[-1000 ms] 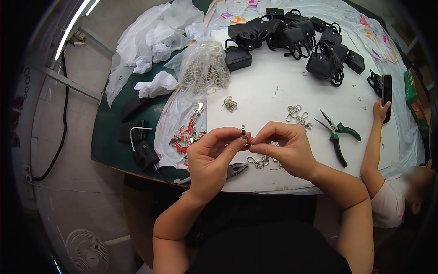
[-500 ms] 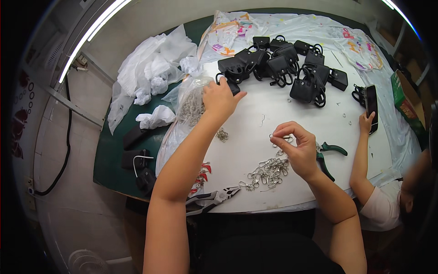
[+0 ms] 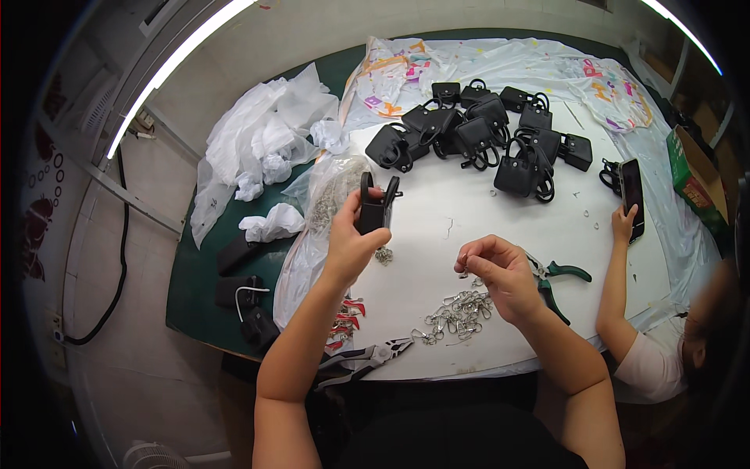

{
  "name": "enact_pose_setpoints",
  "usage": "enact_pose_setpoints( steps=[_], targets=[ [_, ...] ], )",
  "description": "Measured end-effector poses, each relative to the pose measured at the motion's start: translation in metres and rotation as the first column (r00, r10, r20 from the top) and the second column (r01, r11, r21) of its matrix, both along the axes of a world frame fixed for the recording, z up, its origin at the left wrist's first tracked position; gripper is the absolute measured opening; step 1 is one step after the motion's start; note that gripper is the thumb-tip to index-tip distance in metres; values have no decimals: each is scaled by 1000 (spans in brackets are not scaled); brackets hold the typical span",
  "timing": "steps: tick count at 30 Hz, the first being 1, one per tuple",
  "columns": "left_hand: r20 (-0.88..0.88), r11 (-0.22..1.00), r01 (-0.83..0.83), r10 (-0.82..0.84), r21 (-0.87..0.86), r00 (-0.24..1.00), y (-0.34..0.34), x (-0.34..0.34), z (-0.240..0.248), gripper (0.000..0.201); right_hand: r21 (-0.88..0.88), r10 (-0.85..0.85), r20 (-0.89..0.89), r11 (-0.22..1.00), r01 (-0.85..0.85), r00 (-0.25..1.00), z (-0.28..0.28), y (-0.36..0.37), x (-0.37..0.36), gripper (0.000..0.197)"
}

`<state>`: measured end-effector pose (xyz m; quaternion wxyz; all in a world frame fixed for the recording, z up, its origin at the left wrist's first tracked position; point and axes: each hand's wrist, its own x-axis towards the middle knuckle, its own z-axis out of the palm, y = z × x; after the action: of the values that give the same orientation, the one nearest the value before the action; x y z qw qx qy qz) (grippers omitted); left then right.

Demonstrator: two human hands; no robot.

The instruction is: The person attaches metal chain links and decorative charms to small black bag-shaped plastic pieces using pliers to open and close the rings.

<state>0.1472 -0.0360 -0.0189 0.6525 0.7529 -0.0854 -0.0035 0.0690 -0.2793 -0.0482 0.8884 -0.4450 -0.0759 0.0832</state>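
Note:
My left hand (image 3: 351, 246) is closed round a mini black handbag (image 3: 375, 213), its handles upward, held above the white work surface. To the right, my right hand (image 3: 500, 273) pinches a small metal ring (image 3: 464, 264) between thumb and fingers; its exact shape is partly hidden. Just below that hand lies a heap of silver swivel clasps (image 3: 457, 316). Green-handled pliers (image 3: 564, 270) rest beside my right wrist, and grey-black pliers (image 3: 375, 356) lie at the near edge. Red charms with metal fittings (image 3: 346, 322) lie near my left forearm.
Several black mini handbags (image 3: 522, 170) are piled at the back. A clear bag of metal parts (image 3: 332, 191) lies left of centre, near crumpled white wrapping (image 3: 269, 133). At right, another person's hand (image 3: 623, 223) holds a phone (image 3: 631, 191) by a green box (image 3: 695, 176).
My left hand has lifted a black handbag from the left of the pile and drawn it nearer. My right hand, still pinching the ring, has shifted slightly.

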Motion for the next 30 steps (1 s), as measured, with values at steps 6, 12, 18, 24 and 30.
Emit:
enact_pose_setpoints(
  steps=[6,12,18,24,30],
  targets=[
    [-409,705,-54,-345,-707,845,-25,-85,14,43,52,180,-27,983,-178,983,-2,2,-9,4],
    [-374,682,-92,-279,-726,885,-23,-113,2,41,-21,274,107,962,-273,956,8,0,-16,8],
    [-383,807,26,-308,-589,871,-8,-115,0,50,-155,313,178,945,-287,933,16,-3,-20,14],
    [-380,765,28,-351,-644,856,-1,-120,2,48,-277,382,185,904,-325,905,23,-1,-23,13],
    [-270,859,151,-314,-489,910,7,-126,13,59,-336,298,321,923,-186,899,8,11,-29,10]
  ],
)
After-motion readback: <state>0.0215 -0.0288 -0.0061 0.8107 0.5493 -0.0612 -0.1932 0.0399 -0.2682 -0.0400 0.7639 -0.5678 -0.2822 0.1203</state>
